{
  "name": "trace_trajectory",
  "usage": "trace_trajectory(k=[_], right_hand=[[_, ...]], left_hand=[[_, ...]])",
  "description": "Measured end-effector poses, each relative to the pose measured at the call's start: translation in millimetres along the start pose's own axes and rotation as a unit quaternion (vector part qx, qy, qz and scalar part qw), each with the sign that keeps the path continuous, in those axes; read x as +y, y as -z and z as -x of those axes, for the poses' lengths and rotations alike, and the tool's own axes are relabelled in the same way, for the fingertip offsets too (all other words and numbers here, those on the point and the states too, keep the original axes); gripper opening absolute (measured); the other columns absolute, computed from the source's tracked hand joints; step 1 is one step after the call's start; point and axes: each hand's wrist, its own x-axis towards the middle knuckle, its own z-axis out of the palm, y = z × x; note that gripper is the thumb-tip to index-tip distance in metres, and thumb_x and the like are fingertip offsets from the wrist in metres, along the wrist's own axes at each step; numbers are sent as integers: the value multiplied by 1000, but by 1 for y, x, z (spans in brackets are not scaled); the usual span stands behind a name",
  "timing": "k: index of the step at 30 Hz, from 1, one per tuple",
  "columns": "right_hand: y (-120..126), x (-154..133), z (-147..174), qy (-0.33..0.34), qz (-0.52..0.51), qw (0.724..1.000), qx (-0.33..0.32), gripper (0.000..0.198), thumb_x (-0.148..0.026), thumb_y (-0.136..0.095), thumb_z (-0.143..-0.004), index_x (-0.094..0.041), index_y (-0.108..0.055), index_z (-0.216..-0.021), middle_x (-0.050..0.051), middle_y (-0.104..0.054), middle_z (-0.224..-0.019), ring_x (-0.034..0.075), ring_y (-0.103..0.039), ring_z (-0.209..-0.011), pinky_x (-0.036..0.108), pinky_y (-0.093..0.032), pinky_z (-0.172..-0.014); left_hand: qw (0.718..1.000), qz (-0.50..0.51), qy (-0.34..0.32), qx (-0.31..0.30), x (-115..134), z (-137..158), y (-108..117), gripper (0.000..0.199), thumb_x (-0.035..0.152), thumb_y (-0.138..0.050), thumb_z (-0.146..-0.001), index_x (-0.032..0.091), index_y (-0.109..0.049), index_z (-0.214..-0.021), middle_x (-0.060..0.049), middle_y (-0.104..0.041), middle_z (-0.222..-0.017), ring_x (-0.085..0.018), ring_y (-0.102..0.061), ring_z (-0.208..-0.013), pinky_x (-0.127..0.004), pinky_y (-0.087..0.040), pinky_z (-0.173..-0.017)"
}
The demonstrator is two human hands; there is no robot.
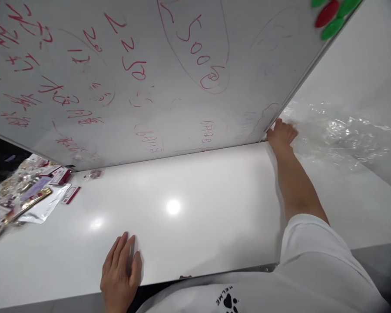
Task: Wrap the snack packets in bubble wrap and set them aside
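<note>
My left hand [120, 271] lies palm down at the front edge of the white table [195, 230], fingers stretched out and holding nothing. Far to the right, my right hand [282, 134] is at the lower right corner of a whiteboard [169, 104], its fingers curled. What they hold, if anything, is hidden. The whiteboard stands tilted along the back of the table and carries red handwriting. Just right of that hand lies crumpled clear plastic film [345, 134].
At the left, a pile of small packaged goods [22, 191] spreads over the table, with red-and-white cards [71, 194] beside it. A small clear packet [94, 174] lies by the board's bottom edge. Green and red magnets [327, 14] sit on the board's upper right corner.
</note>
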Motion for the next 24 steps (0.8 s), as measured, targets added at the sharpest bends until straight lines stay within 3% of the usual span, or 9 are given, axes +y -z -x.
trace_trajectory(k=[2, 4, 7, 9, 12, 18, 21, 24], right_hand=[[11, 15, -5, 75, 86, 993, 21, 52, -34, -55, -97, -9, -49, -143, 28, -47, -140, 30, -24, -140, 53, -15, -104], [20, 40, -10, 110, 139, 984, 14, 68, -51, -60, -93, -16, -44, -149, 27, -23, -157, 34, 0, -147, 58, -6, -103], [25, 87, -14, 30, 146, 988, -47, 98, -72, -61, -81, -19, -29, -157, 31, 2, -161, 42, 16, -145, 67, -7, -95], [22, 116, -16, -70, 113, 985, -109, 115, -83, -55, -75, -19, -11, -161, 34, 7, -159, 43, 12, -146, 67, -15, -93], [10, 148, -21, -191, 61, 966, -163, 122, -86, -51, -73, -21, 4, -161, 35, 2, -159, 40, -2, -148, 63, -22, -93], [1, 166, -14, -232, 68, 968, -74, 81, -57, -63, -84, -23, -37, -153, 35, -33, -146, 41, -24, -141, 63, -20, -100], [7, 155, 24, -243, 69, 967, 18, 60, -43, -56, -89, -20, -49, -144, 33, -45, -137, 40, -36, -135, 59, -24, -101], [15, 136, 70, -245, 56, 965, 70, 52, -39, -41, -94, -19, -46, -142, 33, -47, -133, 42, -39, -132, 62, -27, -99]], left_hand=[[1000, 0, 0, 2, 0, -1, 1, 52, 25, -56, -91, 29, -51, -143, -8, -57, -143, -32, -50, -134, -52, -42, -110], [1000, 0, 0, 1, 1, -2, 1, 52, 25, -56, -91, 29, -50, -143, -9, -57, -143, -32, -50, -134, -53, -42, -110], [1000, 2, 3, -6, 2, -3, 2, 53, 26, -55, -91, 30, -49, -144, -8, -56, -144, -33, -50, -135, -54, -42, -110], [1000, 0, 5, -7, 4, -4, 3, 53, 27, -55, -91, 30, -49, -144, -8, -56, -144, -33, -50, -134, -55, -41, -111], [1000, -3, -1, -4, 5, -5, 4, 52, 27, -54, -92, 29, -50, -143, -9, -56, -143, -33, -52, -132, -54, -42, -110], [1000, -7, 2, -3, 6, -6, 3, 52, 27, -54, -92, 29, -50, -144, -9, -56, -143, -33, -51, -133, -54, -42, -109], [1000, -3, 1, 3, 5, -5, 1, 53, 26, -55, -91, 29, -50, -143, -8, -57, -143, -33, -51, -132, -53, -43, -109], [1000, 8, 1, 9, 2, -3, 0, 52, 25, -56, -91, 28, -51, -143, -9, -57, -143, -33, -51, -133, -53, -43, -109]])
